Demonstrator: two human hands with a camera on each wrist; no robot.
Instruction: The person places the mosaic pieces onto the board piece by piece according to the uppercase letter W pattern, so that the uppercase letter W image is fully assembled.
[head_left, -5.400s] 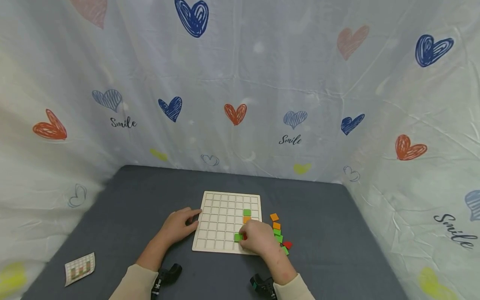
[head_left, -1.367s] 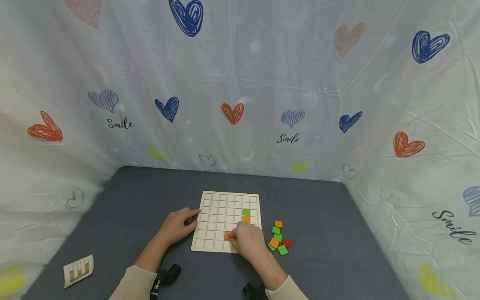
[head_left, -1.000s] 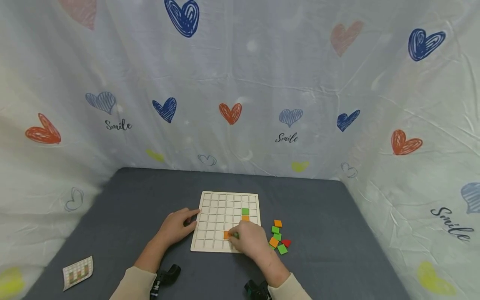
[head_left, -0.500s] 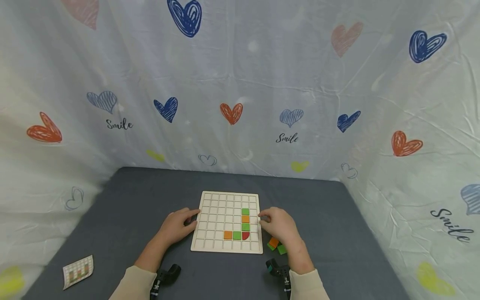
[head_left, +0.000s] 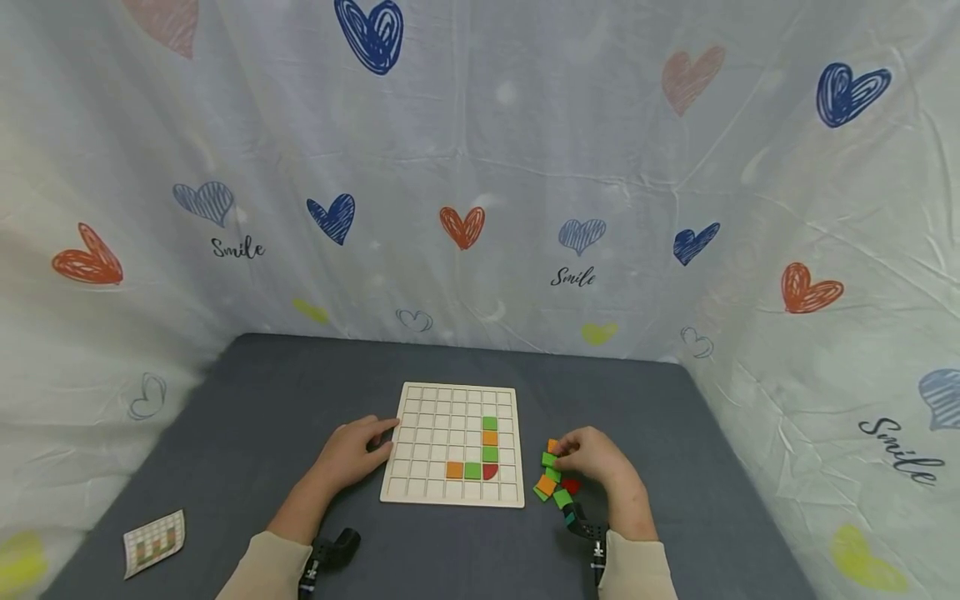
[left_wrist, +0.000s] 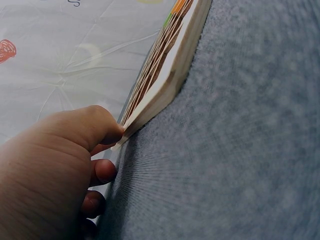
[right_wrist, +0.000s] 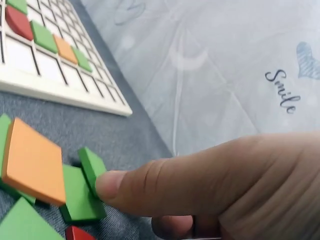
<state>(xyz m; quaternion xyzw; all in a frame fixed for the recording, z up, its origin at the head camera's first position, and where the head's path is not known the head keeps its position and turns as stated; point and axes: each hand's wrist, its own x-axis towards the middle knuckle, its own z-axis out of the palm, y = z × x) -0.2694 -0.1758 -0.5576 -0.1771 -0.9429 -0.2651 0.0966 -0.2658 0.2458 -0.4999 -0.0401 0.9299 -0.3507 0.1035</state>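
A pale square grid board (head_left: pixel 420 438) lies on the table. On it, green, orange and green tiles run down to a red rounded tile (head_left: pixel 490 472); a green tile (head_left: pixel 472 471) and an orange tile (head_left: pixel 454 470) continue leftward. My left hand (head_left: pixel 352 452) touches the board's left edge with thumb and forefinger, its other fingers loosely bent in the left wrist view. Over the loose tiles right of the board, my right hand (head_left: pixel 600 460) pinches a green tile (right_wrist: pixel 91 165), tipped up against the thumb. The forefinger is mostly hidden behind the thumb.
Loose tiles lie around the right fingertips: an orange tile (right_wrist: pixel 35 162) resting on green ones, another green tile (head_left: pixel 562 498) and a red piece (head_left: pixel 572 485). A small card with a coloured grid pattern (head_left: pixel 153 543) lies at the left. A heart-printed curtain (head_left: pixel 517 167) surrounds the table.
An orange tile now sits left of the green one in the board's lower row. My right hand has moved from the board rightward to the loose tiles. The left hand keeps its place.
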